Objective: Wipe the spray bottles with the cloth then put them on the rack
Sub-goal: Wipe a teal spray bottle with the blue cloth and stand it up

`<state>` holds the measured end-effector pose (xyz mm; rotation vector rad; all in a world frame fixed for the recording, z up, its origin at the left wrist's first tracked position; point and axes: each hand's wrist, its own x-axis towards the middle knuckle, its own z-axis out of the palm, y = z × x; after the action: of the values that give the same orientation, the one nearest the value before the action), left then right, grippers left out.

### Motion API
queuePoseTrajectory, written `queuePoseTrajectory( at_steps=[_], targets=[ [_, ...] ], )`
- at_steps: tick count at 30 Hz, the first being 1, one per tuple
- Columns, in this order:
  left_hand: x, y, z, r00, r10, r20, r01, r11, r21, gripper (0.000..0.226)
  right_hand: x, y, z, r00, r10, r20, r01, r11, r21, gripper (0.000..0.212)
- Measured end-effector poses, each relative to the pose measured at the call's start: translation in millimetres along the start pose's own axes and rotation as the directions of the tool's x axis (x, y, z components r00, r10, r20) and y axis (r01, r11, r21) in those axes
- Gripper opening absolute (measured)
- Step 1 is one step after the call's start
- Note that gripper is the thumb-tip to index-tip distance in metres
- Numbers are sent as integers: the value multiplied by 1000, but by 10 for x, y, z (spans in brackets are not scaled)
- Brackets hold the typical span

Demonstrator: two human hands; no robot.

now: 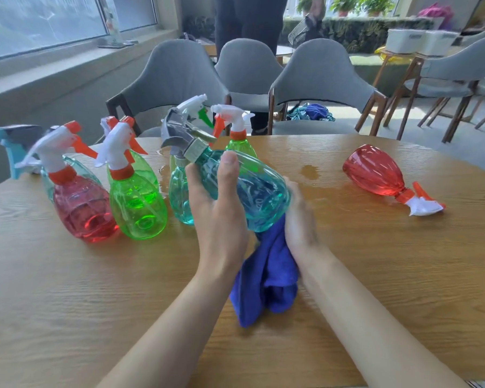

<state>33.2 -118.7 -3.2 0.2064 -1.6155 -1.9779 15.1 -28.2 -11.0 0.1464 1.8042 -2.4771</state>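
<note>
Spray bottle (pixel 252 197) of clear teal plastic with a grey trigger head, tilted and lifted clear of the wooden table (pixel 347 275). We see the left hand (pixel 216 217) wrapped firmly round its shoulder, thumb on top. The right hand (pixel 300 219) holds a bunched royal-blue cloth (pixel 266 281) against the bottle's rounded base, fingers curving round it, softened by motion blur. The cloth's loose end hangs toward the tabletop.

We judge the wiping to be under way on this one bottle. No rack shows anywhere, so nothing looks put away yet.

Left of the grip and just beyond it stands a tight cluster of clear bottles, among them a standing red bottle (pixel 81 211) and a green bottle (pixel 137 208). We count about six, though overlap prevents an exact tally. Well to the right of the grip a second red bottle (pixel 375 172) lies on its side. One cloth is in use; another blue cloth (pixel 317 112) sits on a chair seat beyond.
</note>
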Motion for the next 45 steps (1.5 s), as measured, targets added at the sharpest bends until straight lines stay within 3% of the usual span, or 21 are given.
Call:
queuePoseTrajectory(
  at_steps=[2, 4, 8, 17, 22, 24, 27, 33, 36, 38, 40, 45],
  targets=[
    [6, -7, -5, 1000, 0, -15, 1, 1000, 5, 50, 50, -11, 0, 992, -88, -93, 68, 977, -200, 49],
    [2, -16, -8, 999, 32, -33, -31, 999, 24, 49, 115, 22, -61, 985, -140, -98, 95, 926, -365, 40],
    [18, -55, -29, 995, 69, -66, -67, 997, 30, 49, 136, -16, -147, 986, -145, -85, 96, 901, -422, 29],
    [2, -106, -36, 997, 46, -64, -46, 999, 6, 67, 51, -49, -123, 988, -34, -150, 15, 992, -123, 29],
    [20, -149, -54, 991, 120, -52, -119, 993, 18, 39, -13, -28, -62, 992, 125, 16, -114, 943, -313, 66],
    [36, -146, -55, 991, 118, -65, -116, 993, 36, 38, -15, -42, -79, 990, 138, 21, -121, 927, -356, 60],
    [53, -131, -38, 993, 94, -72, -91, 995, 36, 44, -3, -115, -132, 992, 122, -15, -122, 967, -223, 34],
    [-32, -129, 34, 997, 73, -23, -72, 997, 9, 38, 46, -107, -177, 973, 104, -204, -114, 993, -35, 33],
    [-33, -131, 17, 993, 119, 12, -119, 993, 12, 33, 9, -64, -136, 984, 152, -91, -155, 987, -32, 32],
    [-13, -138, 2, 989, 151, -1, -151, 988, 22, 34, -38, -38, -126, 985, 168, 36, -164, 982, -92, 53],
    [12, -141, -20, 986, 166, -18, -165, 985, 42, 35, -38, -27, -124, 985, 158, 63, -144, 971, -189, 66],
    [36, -123, -19, 987, 163, -9, -163, 986, 29, 38, -16, -93, -151, 989, 124, 81, -116, 988, -100, 54]
  ],
)
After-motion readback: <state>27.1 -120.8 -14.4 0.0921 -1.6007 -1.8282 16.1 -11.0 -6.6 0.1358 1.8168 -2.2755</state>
